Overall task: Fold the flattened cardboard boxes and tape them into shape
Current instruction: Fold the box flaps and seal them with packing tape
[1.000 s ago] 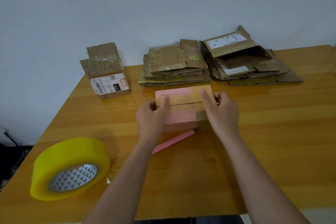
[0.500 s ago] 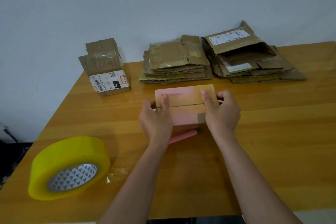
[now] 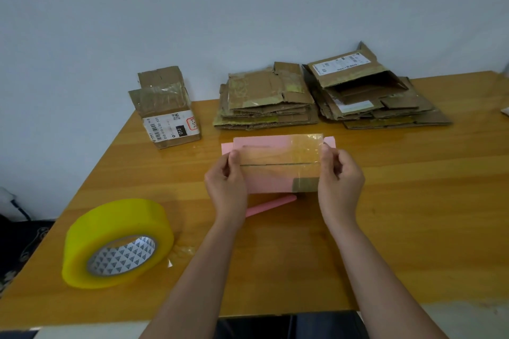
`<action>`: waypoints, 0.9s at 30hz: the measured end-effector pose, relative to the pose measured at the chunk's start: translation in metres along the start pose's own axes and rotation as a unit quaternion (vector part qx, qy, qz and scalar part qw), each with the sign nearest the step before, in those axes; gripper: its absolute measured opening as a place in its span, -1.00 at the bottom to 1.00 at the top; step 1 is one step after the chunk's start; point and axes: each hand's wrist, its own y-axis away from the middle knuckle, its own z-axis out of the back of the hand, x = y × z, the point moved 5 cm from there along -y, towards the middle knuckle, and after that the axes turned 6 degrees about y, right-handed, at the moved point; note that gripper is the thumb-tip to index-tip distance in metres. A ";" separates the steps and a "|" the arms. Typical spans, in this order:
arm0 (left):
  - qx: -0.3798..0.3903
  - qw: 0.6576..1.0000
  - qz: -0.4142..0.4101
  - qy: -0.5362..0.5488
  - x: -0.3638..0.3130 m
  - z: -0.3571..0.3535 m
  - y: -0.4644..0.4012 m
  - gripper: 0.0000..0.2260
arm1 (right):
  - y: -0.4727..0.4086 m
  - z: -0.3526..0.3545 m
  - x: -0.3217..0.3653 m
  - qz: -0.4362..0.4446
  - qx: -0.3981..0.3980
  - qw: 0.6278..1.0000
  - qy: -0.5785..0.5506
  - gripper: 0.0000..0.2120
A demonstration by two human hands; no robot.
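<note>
head cam, only view u get: ur left hand [image 3: 226,186] and right hand [image 3: 340,183] each grip one end of the pink cardboard box [image 3: 278,165], thumbs curled over the top, fingers wrapped round the sides. it's held just above the wooden table [image 3: 413,201], mid-table in front of u, prob so the two top flaps stay butted together along that dark seam. there's already a clear tape strip [image 3: 303,151] across the seam, so imo ur squeezing it down to make it stick. pink stick-like thing [image 3: 271,205] lies under the box, can't tell what it is. yellow tape roll [image 3: 118,245] sits near-left w/ its loose end out, easy reach for the next strip. taped-up brown box [image 3: 168,115] back left looks done, and two stacks of flattened boxes [image 3: 267,102] [image 3: 369,96] wait at the back edge.
</note>
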 end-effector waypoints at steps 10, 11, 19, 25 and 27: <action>0.047 0.992 0.099 0.071 0.009 0.019 0.005 -0.79 | 0.004 0.005 -0.012 -0.082 0.056 0.992 -0.084 -0.85; 0.041 0.992 0.099 0.063 0.007 0.020 0.006 -0.81 | 0.004 0.007 -0.009 -0.092 0.065 0.990 -0.080 -0.85; 0.037 0.996 0.030 0.079 -0.033 0.033 0.008 -0.80 | -0.003 0.015 0.018 -0.115 0.120 0.984 -0.064 -0.79; 0.087 0.981 0.076 0.155 -0.052 0.039 -0.003 -0.82 | -0.012 0.002 0.042 -0.093 0.122 0.983 -0.096 -0.58; 0.049 0.986 0.092 0.128 -0.045 0.044 -0.011 -0.61 | -0.012 -0.006 0.042 -0.098 0.132 0.979 -0.118 -0.51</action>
